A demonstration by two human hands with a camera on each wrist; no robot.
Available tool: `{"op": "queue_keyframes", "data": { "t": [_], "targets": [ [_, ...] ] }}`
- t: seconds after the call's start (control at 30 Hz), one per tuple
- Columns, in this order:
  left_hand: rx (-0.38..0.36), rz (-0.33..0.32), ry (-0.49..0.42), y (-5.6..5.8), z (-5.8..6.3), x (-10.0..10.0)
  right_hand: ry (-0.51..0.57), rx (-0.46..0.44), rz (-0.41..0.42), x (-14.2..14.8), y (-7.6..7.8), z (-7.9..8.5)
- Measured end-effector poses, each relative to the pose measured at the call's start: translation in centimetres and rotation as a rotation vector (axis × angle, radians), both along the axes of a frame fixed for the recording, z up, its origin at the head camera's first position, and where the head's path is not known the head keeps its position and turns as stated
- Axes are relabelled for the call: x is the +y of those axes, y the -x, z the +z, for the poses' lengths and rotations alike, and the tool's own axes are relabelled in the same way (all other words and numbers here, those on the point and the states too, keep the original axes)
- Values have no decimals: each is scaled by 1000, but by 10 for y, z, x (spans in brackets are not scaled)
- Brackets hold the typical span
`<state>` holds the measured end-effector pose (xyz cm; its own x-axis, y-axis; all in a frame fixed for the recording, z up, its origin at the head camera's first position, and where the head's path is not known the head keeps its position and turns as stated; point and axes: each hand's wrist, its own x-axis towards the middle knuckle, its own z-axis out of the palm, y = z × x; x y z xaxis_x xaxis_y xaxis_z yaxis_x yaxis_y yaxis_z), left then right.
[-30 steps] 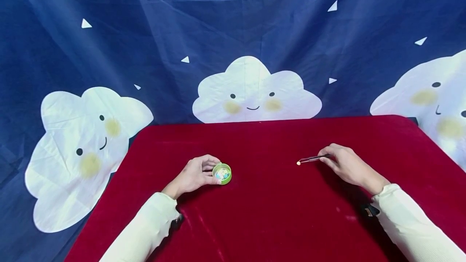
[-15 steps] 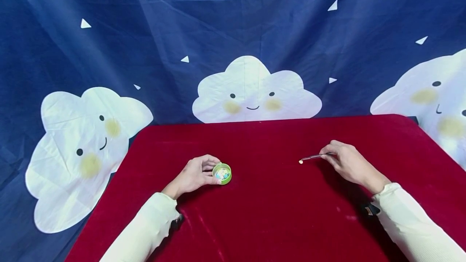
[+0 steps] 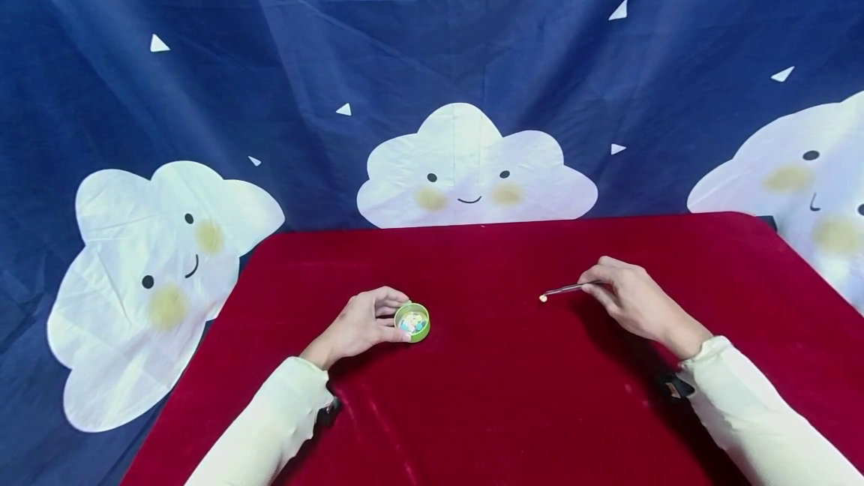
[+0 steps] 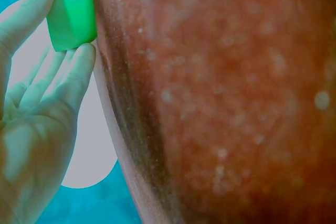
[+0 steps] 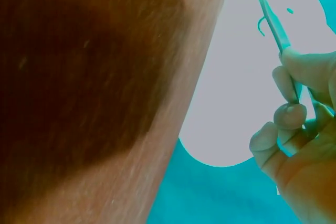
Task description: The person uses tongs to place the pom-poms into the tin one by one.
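Observation:
In the head view, my left hand (image 3: pixel 354 327) grips a small round green container (image 3: pixel 422 334) by its side, thumb at the near edge. Pale and blue bits show inside it, too small to identify. The left wrist view shows the green wall (image 4: pixel 76 14) between thumb and fingers. To the right, my right hand (image 3: pixel 631 302) pinches a pair of thin tweezers (image 3: pixel 564 289), tips pointing left. A tiny pale-yellow piece (image 3: pixel 543 298) is at the tips. In the right wrist view the tweezers (image 5: pixel 273 22) sit between thumb and forefinger; the piece is not discernible there.
A table with a dark red velvet cloth (image 3: pixel 486 396) lies under both hands. Behind its far edge hangs a blue curtain (image 3: pixel 304 43) printed with white clouds and triangles. Open cloth separates the container from the tweezers.
My right hand rises slightly and first shifts a little right, then moves left with the tweezers and the pale-yellow piece. My left hand and the green container stay in place.

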<state>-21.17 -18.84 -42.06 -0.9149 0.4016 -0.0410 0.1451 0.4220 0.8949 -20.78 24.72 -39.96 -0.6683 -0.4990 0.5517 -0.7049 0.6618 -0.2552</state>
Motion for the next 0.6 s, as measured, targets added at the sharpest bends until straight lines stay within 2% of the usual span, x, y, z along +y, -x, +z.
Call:
{"op": "queue_keyframes", "data": {
  "t": [0.6],
  "targets": [
    [8, -3, -2, 0, 0, 0, 43, -54, 30, -33, -3, 7]
  ]
}}
